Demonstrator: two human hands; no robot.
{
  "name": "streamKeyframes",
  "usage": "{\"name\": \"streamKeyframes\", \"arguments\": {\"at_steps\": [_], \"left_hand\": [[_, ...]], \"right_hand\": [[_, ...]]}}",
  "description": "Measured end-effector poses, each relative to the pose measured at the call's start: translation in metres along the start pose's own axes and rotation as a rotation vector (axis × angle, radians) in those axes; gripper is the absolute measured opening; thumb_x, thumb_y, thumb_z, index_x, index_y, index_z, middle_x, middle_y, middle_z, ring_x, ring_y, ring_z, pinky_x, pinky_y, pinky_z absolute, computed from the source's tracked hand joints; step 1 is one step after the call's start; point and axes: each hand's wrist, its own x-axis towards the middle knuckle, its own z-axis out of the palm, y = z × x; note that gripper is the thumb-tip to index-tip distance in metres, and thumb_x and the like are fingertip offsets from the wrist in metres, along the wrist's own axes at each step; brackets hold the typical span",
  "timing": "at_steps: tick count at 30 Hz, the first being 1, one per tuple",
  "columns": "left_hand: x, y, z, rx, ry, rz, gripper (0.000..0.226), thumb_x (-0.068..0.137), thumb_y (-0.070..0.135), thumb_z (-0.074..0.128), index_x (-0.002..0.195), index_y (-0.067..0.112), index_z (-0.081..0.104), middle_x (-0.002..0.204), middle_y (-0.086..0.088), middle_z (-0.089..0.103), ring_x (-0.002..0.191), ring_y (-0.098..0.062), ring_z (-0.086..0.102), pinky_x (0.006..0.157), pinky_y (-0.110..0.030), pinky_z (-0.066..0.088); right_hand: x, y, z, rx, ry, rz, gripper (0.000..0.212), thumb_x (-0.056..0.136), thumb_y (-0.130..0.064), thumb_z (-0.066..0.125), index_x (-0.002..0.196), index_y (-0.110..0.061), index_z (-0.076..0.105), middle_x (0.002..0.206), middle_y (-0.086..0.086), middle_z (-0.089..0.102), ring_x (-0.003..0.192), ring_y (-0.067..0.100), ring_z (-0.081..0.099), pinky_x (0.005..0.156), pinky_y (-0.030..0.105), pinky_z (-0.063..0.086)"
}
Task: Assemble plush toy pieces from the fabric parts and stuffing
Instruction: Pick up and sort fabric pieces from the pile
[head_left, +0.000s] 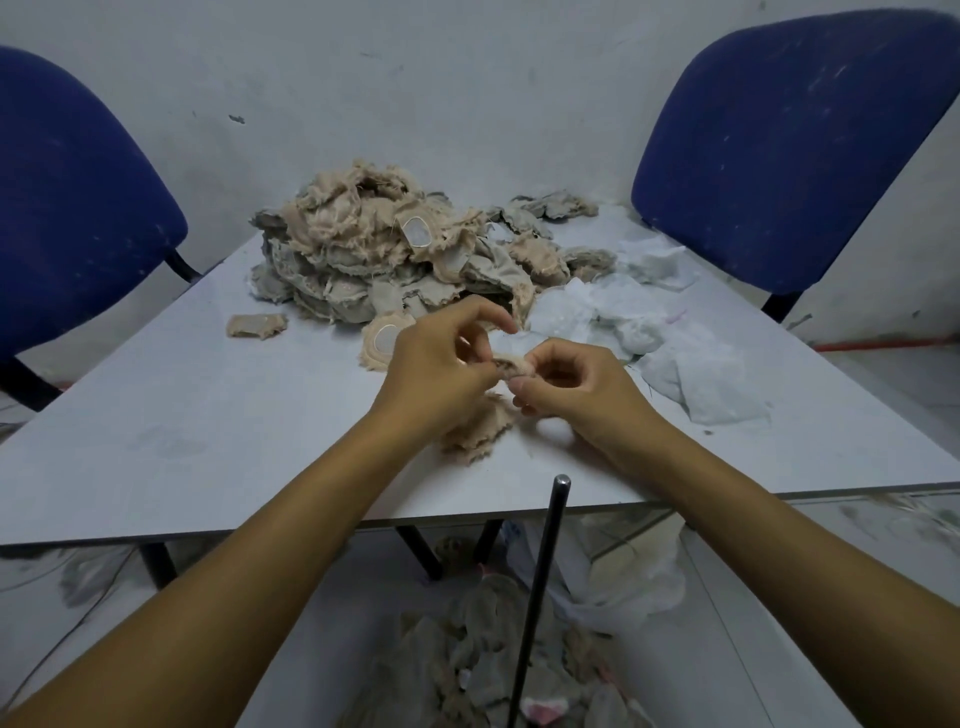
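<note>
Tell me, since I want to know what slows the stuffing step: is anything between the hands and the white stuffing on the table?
Nothing visible. The left hand and right hand pinch a small beige fabric piece; the fluffy white stuffing lies just beyond and right of them on bare grey table.

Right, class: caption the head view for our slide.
Both hands pinch a beige fabric piece over the table, fabric pile behind.

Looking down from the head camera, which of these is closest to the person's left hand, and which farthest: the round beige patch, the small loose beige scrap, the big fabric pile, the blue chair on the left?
From the left hand:
1. Round beige patch, just left of its knuckles.
2. Small loose scrap, farther left on the table.
3. Big fabric pile, behind, mid-table; close to the scrap's rank.
4. Blue chair, beyond the table's left edge.
</note>
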Motion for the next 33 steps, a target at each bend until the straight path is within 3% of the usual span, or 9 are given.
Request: {"name": "streamKeyframes", "arguments": {"at_steps": [5,9,14,18,23,25,27,31,33], "left_hand": [[-0.004,0.002,0.011,0.183,0.063,0.12,0.042,0.076,0.002,0.065,0.112,0.025,0.061,0.081,-0.003,0.052,0.075,-0.009,0.049,0.066,-0.019,0.04],[-0.009,0.009,0.022,0.239,0.108,0.187,0.028,0.079,0.002,0.066,0.103,0.017,0.067,0.084,0.001,0.047,0.069,-0.007,0.047,0.062,-0.01,0.035],[-0.012,0.013,0.027,0.418,0.157,0.394,0.024,0.082,-0.002,0.066,0.103,0.008,0.068,0.084,-0.005,0.045,0.068,-0.022,0.047,0.051,-0.041,0.048],[-0.01,0.011,0.028,0.435,0.124,0.375,0.03,0.083,0.002,0.067,0.112,0.008,0.064,0.089,-0.008,0.049,0.068,-0.026,0.05,0.053,-0.042,0.049],[-0.005,0.004,0.023,0.127,-0.03,0.191,0.036,0.084,0.023,0.062,0.12,0.02,0.058,0.096,0.002,0.05,0.078,-0.001,0.051,0.067,-0.008,0.038],[0.0,-0.001,0.019,0.04,-0.086,0.025,0.025,0.091,0.032,0.059,0.115,0.026,0.06,0.103,0.0,0.055,0.088,-0.002,0.057,0.074,-0.011,0.044],[0.003,-0.004,0.015,-0.11,-0.124,-0.118,0.008,0.096,0.025,0.061,0.102,0.024,0.066,0.1,-0.007,0.064,0.087,-0.013,0.065,0.065,-0.024,0.053],[0.006,-0.006,0.007,-0.295,-0.024,-0.188,0.013,0.092,0.007,0.065,0.087,0.017,0.071,0.076,-0.007,0.07,0.067,-0.013,0.064,0.058,-0.028,0.05],[0.009,-0.006,-0.003,-0.494,-0.082,-0.232,0.018,0.096,0.013,0.059,0.084,0.014,0.072,0.074,-0.002,0.068,0.068,-0.013,0.061,0.062,-0.029,0.046]], "right_hand": [[-0.003,-0.001,0.007,0.006,0.153,0.003,0.007,0.092,-0.012,0.068,0.09,-0.008,0.063,0.076,0.013,0.074,0.073,0.028,0.074,0.07,0.044,0.062],[-0.005,-0.002,0.011,-0.112,0.248,-0.015,0.01,0.093,-0.021,0.067,0.086,-0.014,0.062,0.067,0.004,0.072,0.066,0.023,0.073,0.061,0.039,0.061],[-0.004,-0.005,0.01,-0.393,0.358,-0.108,0.018,0.088,-0.034,0.062,0.077,-0.02,0.062,0.075,-0.003,0.066,0.075,0.017,0.066,0.072,0.049,0.057],[-0.008,-0.005,0.009,-0.347,0.387,-0.143,0.014,0.087,-0.022,0.063,0.077,-0.022,0.054,0.063,0.003,0.062,0.055,0.014,0.065,0.058,0.039,0.056],[-0.007,-0.003,0.006,-0.295,0.376,-0.135,0.019,0.089,-0.011,0.061,0.081,-0.023,0.048,0.061,0.008,0.059,0.049,0.01,0.06,0.05,0.029,0.048],[-0.006,-0.005,0.006,-0.225,0.324,-0.129,0.02,0.093,-0.012,0.061,0.084,-0.025,0.048,0.066,0.009,0.063,0.053,0.01,0.061,0.048,0.025,0.048],[-0.006,-0.005,0.008,-0.22,0.258,-0.137,0.02,0.094,-0.014,0.062,0.085,-0.026,0.048,0.071,0.006,0.066,0.058,0.009,0.063,0.05,0.024,0.049],[-0.007,-0.007,0.008,-0.151,0.145,-0.102,0.022,0.094,-0.009,0.062,0.099,-0.025,0.047,0.084,0.001,0.069,0.075,0.02,0.067,0.061,0.033,0.055],[-0.007,-0.006,0.007,-0.194,0.126,-0.061,0.026,0.091,-0.007,0.063,0.102,-0.025,0.048,0.091,-0.007,0.067,0.08,0.024,0.064,0.068,0.037,0.055]]}}
